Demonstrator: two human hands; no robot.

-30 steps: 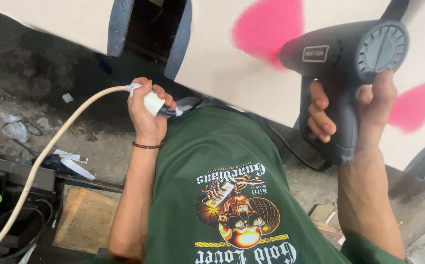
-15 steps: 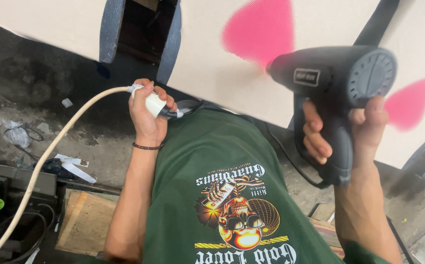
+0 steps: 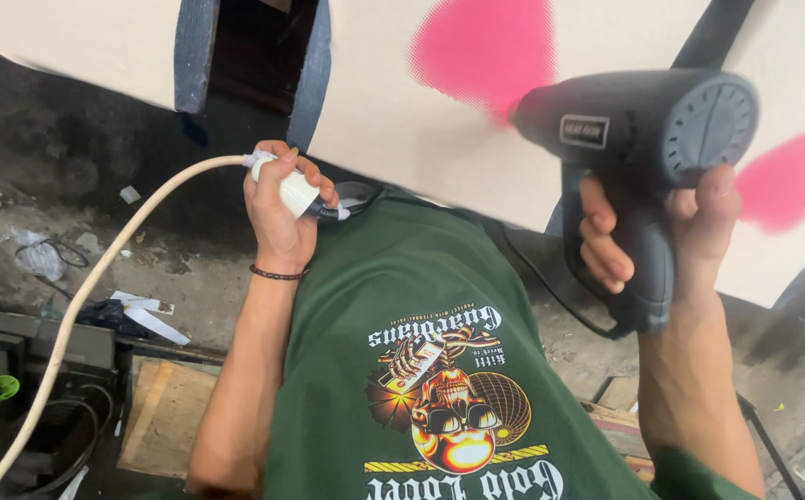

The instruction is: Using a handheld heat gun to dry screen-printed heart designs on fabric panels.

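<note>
Overhead, right hand clamped on grey heat gun, left hand around white plug, pink-marked board behind.

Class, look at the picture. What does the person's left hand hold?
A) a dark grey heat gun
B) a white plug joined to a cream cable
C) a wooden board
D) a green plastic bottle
B: the left hand grips the white plug on the cream cable; the dark grey heat gun is in the right hand.
</note>
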